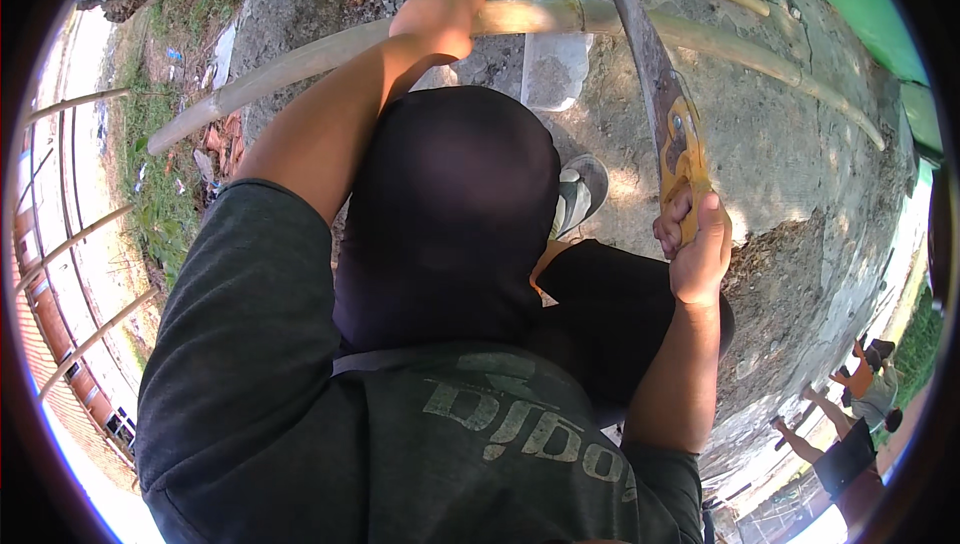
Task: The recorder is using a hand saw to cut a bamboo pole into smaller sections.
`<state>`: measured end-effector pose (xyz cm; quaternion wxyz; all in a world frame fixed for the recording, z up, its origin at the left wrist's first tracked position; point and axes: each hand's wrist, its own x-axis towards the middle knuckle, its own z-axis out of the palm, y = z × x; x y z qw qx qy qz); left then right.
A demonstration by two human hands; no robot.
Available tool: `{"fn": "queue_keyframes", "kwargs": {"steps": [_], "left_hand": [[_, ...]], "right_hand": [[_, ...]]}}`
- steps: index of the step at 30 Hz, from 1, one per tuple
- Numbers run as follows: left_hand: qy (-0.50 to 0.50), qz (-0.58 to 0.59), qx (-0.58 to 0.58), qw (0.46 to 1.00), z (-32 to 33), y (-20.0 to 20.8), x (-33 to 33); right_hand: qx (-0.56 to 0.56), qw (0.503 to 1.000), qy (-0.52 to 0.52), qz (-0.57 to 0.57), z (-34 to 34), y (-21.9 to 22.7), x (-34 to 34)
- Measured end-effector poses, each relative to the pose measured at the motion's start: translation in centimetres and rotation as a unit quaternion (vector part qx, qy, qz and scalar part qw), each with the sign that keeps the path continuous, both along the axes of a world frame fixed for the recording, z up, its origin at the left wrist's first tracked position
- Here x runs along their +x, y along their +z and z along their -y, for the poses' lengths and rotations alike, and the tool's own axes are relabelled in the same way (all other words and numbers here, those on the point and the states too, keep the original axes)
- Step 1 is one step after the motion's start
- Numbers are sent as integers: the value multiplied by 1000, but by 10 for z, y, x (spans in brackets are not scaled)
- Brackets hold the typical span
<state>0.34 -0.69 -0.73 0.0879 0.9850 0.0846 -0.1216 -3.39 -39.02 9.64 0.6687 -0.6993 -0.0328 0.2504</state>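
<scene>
Pale lettering marks the dark shirt (395,469). From here I see the left grip (437,24) closed over the pole (530,17), which stretches out on both sides of it — long axis left to right, passing over a pale block (553,84). The right grip (697,249) is wrapped round the saw (658,94) by its yellow handle (682,149); the saw points forward, leaning left, across the pole — whether touching, I can't tell.
</scene>
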Motion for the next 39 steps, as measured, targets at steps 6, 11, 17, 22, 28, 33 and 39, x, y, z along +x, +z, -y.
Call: {"fn": "queue_keyframes", "kwargs": {"steps": [6,11,17,22,28,33,39], "left_hand": [[-21,-39,-26,999,6,12,14],[-47,-54,-32,997,-36,3,16],[-40,-21,-31,999,-32,14,2],[-50,-28,-40,998,-18,8,14],[-56,-19,-35,998,-20,3,13],[-30,-18,-37,999,-15,7,6],[-32,-32,-42,998,-7,10,11]], "right_hand": [[-63,998,-6,22,-29,-8,33],[2,999,-23,-30,-4,-10,2],[-43,998,44,32,-36,-11,9],[-46,997,-40,-40,-82,-16,54],[53,995,-41,-73,-10,-4,31],[35,994,-51,-89,-8,16,24],[-27,996,-38,-82,-46,10,52]]}}
